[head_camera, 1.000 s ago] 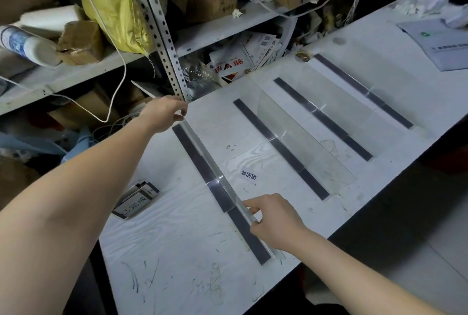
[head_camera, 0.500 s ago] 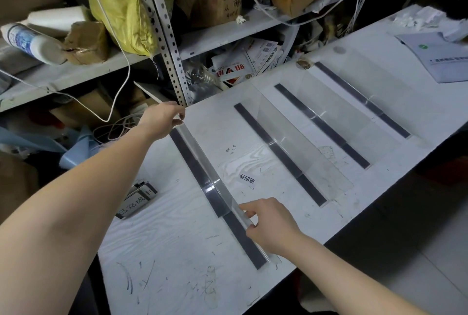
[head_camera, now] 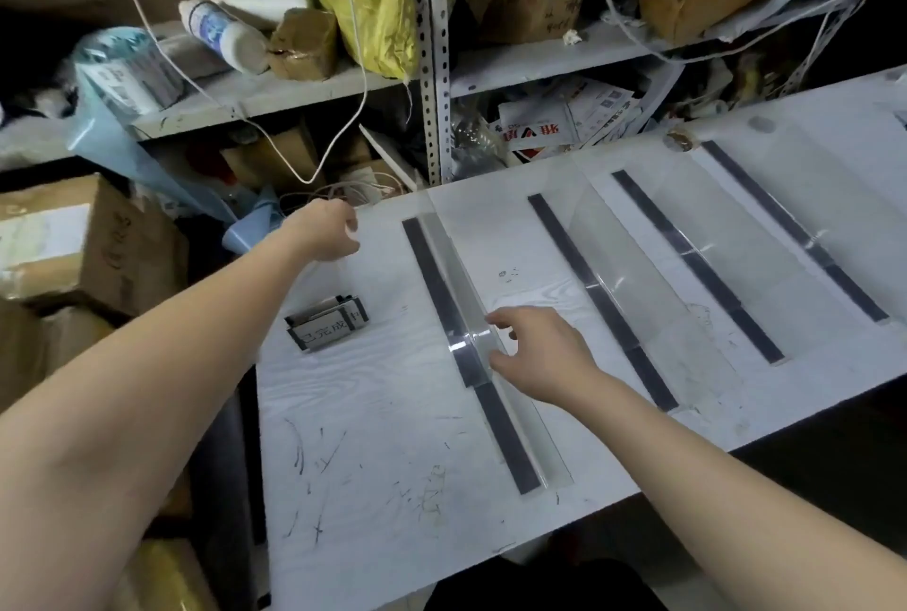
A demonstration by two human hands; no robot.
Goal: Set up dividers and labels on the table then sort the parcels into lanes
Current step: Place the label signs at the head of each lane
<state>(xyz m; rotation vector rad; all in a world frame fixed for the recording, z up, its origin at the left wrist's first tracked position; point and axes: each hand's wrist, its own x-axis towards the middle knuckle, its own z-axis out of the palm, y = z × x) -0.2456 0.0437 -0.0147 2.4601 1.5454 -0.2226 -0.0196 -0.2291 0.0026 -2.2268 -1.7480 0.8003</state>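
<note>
Four clear acrylic dividers with dark base strips lie across the white table [head_camera: 392,438]. The leftmost divider [head_camera: 454,296] stands alone, with no hand gripping it. My left hand [head_camera: 326,230] hovers with curled fingers near the table's far left corner, to the left of that divider's far end, and holds nothing. My right hand [head_camera: 537,348] has its fingers spread at the divider's middle, fingertips at its clear wall. A small stack of label holders [head_camera: 328,323] lies on the table between my arms.
Three more dividers [head_camera: 603,296] [head_camera: 697,266] [head_camera: 795,227] lie to the right. Behind the table a metal shelf [head_camera: 434,70] is crammed with boxes, bags, rolls and loose cables. Cardboard boxes [head_camera: 73,242] stand at the left. The table's front edge drops to a dark floor.
Both hands have let go of the leftmost divider. My left hand moved left off its far end, my right hand slid up to its middle and opened. The camera view swung left.
</note>
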